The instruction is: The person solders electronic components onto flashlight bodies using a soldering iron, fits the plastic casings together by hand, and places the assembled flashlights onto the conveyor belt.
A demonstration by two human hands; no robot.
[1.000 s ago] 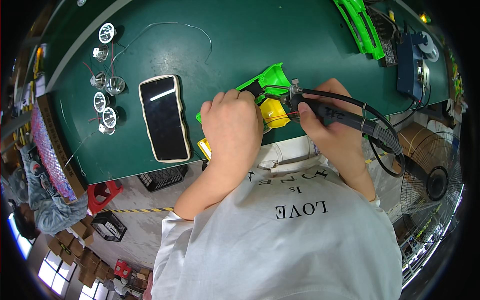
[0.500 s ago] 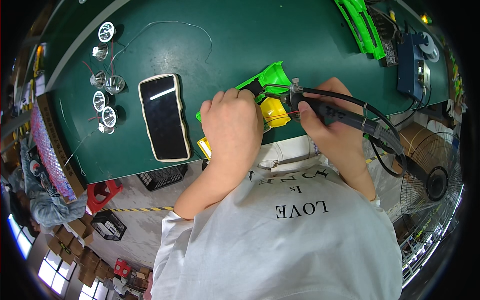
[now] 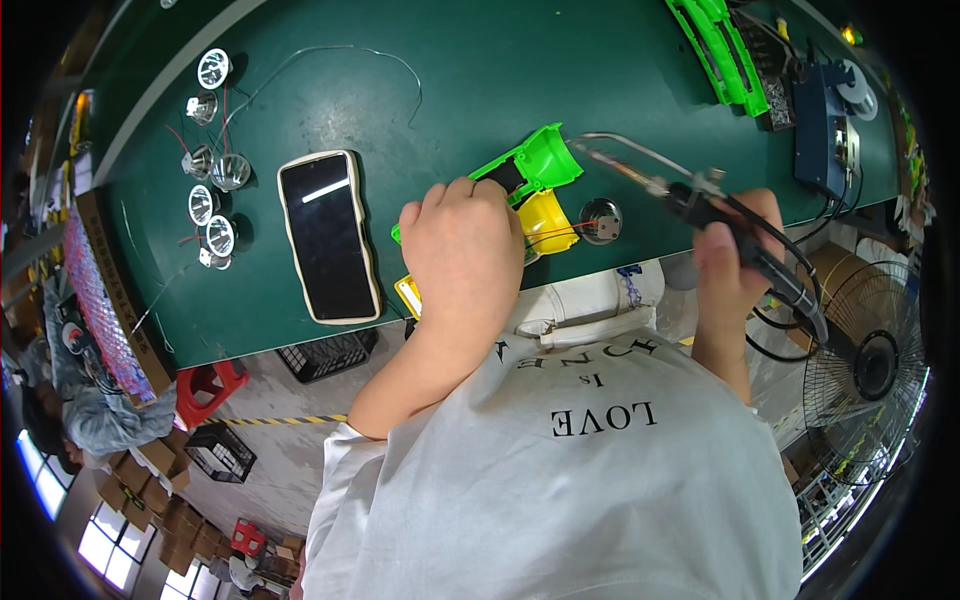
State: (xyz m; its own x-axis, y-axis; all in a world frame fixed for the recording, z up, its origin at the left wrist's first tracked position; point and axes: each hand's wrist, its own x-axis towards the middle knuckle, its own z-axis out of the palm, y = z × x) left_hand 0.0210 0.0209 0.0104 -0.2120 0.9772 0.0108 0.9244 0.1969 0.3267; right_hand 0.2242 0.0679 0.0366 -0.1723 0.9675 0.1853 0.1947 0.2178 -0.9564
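My left hand (image 3: 460, 248) is closed over a green plastic casing (image 3: 550, 160), with its fingertips hidden beneath. A yellow plastic part (image 3: 546, 218) sticks out beside the hand, against the casing. Thin red wires run across it to a small round lamp reflector (image 3: 601, 221) on the table. In my right hand (image 3: 735, 250) is a soldering iron (image 3: 700, 208) with a thin metal feed tube along its tip. That tip points left, close to the casing's right end but apart from it. Another yellow edge (image 3: 408, 294) shows under my left wrist.
A phone (image 3: 325, 235) lies left of my left hand. Several reflectors (image 3: 220, 236) with wires sit farther left. Green shells (image 3: 722, 55) and a blue solder-feeding device (image 3: 825, 130) with a spool are at the far right. A fan (image 3: 876, 365) stands beyond the right arm.
My right hand has drawn the soldering iron back to the right, away from the casing, uncovering the lamp reflector. My left hand stays in place.
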